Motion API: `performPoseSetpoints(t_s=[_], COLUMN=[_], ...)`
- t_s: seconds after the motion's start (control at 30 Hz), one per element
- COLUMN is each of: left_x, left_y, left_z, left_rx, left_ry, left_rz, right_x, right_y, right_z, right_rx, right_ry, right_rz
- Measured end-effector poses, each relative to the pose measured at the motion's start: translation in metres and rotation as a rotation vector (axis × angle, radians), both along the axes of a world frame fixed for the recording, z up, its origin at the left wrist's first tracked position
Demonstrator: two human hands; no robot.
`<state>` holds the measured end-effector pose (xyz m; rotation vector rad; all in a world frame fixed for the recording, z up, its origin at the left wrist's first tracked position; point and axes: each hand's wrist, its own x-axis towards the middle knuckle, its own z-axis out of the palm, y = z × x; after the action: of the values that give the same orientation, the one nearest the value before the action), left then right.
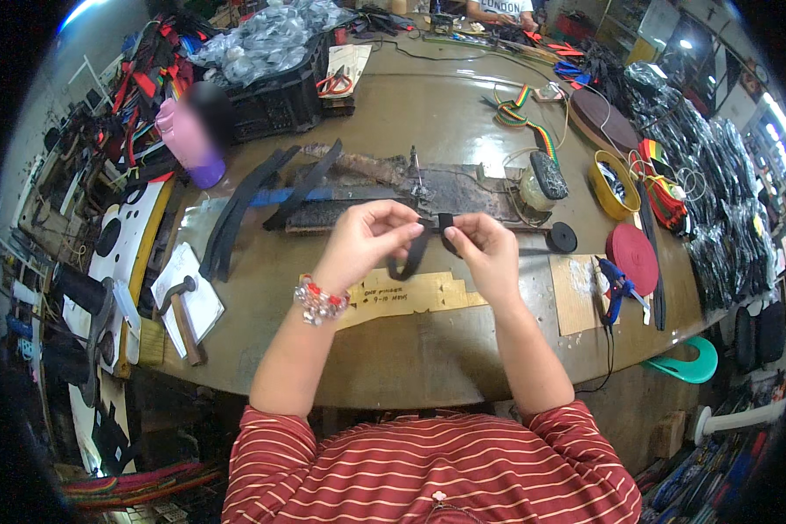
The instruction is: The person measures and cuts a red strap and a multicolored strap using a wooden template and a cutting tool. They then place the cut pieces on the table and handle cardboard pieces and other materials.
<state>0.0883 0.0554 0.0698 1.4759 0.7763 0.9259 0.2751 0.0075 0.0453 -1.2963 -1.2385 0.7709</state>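
Black strap (410, 262) is hanging in a loose loop above the table (454, 358), near the middle of its front edge. The left hand (377, 231) is pinching it between thumb and fingertips; the right hand (485, 249) is gripping a black end narrowly. Whether both are holding one single piece isn't showing clearly. Work seems to be sitting partway: the strap is looping freely, with no finished join visible, and black strips (236, 214) are lying toward the table's left edge, apparently waiting. A black roll (563, 237) is resting right of the hands.

Toward the far left corner, a black crate (279, 118) is holding heaped clear plastic bags (266, 42). Near the right edge, a yellow tub (620, 208) is containing small dark and pale pieces, too small to identify. A pink-and-purple bottle (188, 144) is hiding its contents.
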Motion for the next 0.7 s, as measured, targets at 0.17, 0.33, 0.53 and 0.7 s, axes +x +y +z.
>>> performPoseSetpoints(t_s=[0.17,0.33,0.53,0.7], left_x=[0.016,0.013,0.011,0.013], left_y=[-0.029,-0.035,-0.037,-0.038], left_z=[-0.004,-0.006,-0.003,-0.012], left_rx=[0.027,0.009,0.005,0.297], left_ry=[-0.231,-0.213,-0.138,-0.001], left_rz=[0.082,0.083,0.064,0.149], right_x=[-0.024,-0.023,-0.015,-0.017], right_y=[-0.028,-0.035,-0.037,-0.032], right_z=[0.002,0.004,0.017,0.027], right_rx=[0.051,0.048,-0.019,0.009], right_ry=[0.377,0.362,0.138,-0.278], right_rz=[0.088,0.115,0.14,0.231])
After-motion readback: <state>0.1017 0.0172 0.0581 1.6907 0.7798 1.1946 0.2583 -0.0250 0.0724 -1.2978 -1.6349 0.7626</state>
